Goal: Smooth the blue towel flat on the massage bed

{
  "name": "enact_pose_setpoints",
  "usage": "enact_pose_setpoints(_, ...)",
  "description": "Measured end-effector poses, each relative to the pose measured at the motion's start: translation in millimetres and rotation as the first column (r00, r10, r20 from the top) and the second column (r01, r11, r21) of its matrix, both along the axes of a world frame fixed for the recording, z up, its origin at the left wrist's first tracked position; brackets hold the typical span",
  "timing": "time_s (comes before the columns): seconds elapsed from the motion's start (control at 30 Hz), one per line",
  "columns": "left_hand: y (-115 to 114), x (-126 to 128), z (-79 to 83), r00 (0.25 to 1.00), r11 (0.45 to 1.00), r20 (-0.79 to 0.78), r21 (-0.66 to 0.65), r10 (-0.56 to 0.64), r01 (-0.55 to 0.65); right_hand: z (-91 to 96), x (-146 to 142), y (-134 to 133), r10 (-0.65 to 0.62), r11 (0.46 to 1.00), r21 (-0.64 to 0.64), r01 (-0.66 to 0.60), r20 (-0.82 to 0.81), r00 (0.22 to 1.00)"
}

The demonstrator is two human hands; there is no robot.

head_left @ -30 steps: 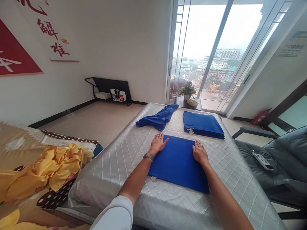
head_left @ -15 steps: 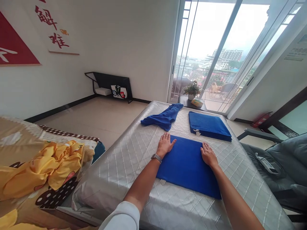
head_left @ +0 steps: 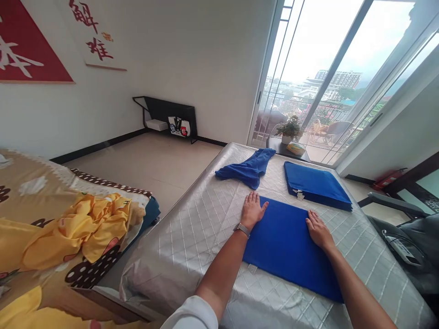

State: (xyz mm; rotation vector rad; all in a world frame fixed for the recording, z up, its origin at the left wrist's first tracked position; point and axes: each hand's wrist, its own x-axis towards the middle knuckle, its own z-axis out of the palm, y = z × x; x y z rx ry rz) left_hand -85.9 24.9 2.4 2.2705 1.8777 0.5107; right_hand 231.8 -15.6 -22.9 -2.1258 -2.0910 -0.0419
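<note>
The folded blue towel (head_left: 286,246) lies flat on the quilted bed (head_left: 206,219); the left hand (head_left: 253,210) rests spread open on its far left corner, the right hand (head_left: 317,228) flat on its far right edge, neither gripping

Bright window (head_left: 329,59) daylight — warped, wide-angle edges

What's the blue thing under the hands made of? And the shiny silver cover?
The folded blue towel looks like soft, matte microfiber or terry cloth: no shine, sewn tag at its edge. The silver cover seems a glossy quilted synthetic, satin or plastic-like: diamond stitching, bright sheen.
</note>
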Motion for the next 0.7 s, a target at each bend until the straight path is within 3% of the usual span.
enact_pose_setpoints(0.4,1.2,0.4,-3.9,1.000,1.000,-0.021,0.021,0.002,-0.002,-2.4,-1.2,0.7,0.014,1.000,0.016,-0.014,0.014,1.000)
enact_pose_setpoints(0.7,4.2,-2.4,-7.2,0.996,1.000,-0.092,0.013,-0.015,0.016,6.9,-14.3,-4.5,-0.029,0.999,-0.020,0.029,-0.012,1.000)
